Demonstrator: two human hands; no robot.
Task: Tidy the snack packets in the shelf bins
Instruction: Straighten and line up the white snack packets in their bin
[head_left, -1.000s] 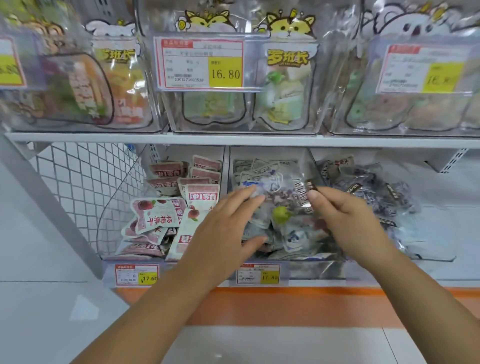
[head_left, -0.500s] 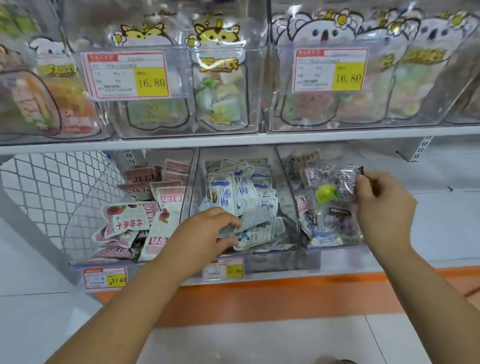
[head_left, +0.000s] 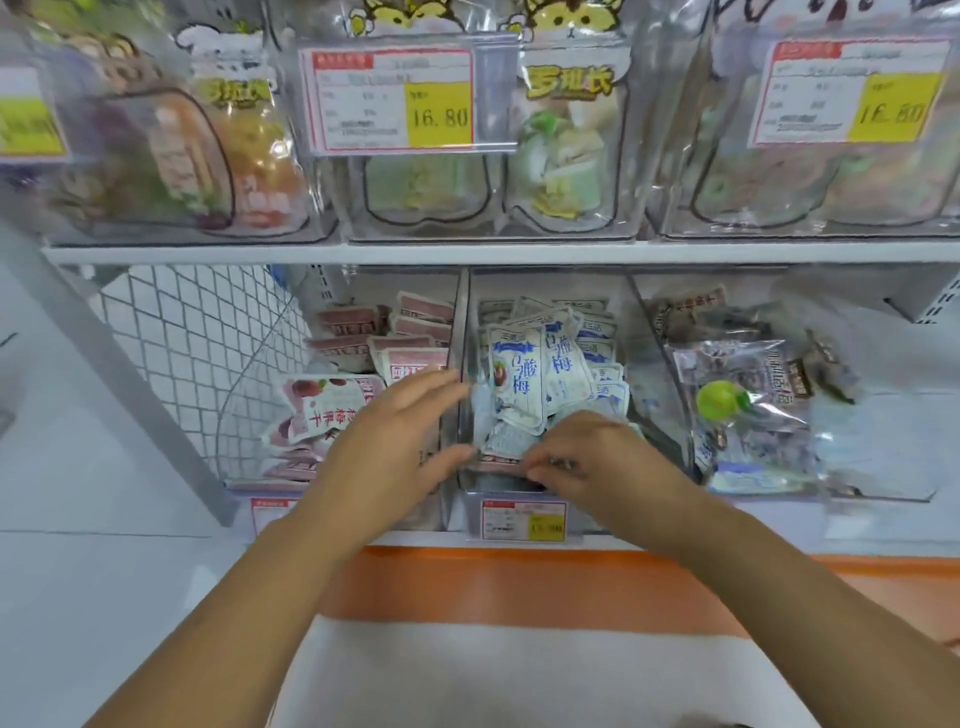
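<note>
Three clear bins stand side by side on the lower shelf. The middle bin (head_left: 519, 499) holds white-and-blue packets (head_left: 519, 379), some upright and some slumped. My left hand (head_left: 400, 441) reaches in with straight fingers that touch the left side of that pile. At the bin's front, my right hand (head_left: 592, 457) has its fingers curled down and pinches the low front packets; motion blur hides the exact grip. In the left bin lie pink-and-white packets (head_left: 327, 410). A clear packet with a green lime (head_left: 743, 405) rests on top in the right bin.
A white wire mesh panel (head_left: 208, 364) closes the shelf's left end. Price tags (head_left: 522, 519) hang on the bin fronts. The upper shelf (head_left: 467, 253) carries clear bins of large pouches with yellow 16.80 labels (head_left: 395, 98). Below runs an orange strip (head_left: 519, 577).
My right hand let go of the clear lime packet in the right bin and moved left to the middle bin's front. My left hand stayed at the white-and-blue packets.
</note>
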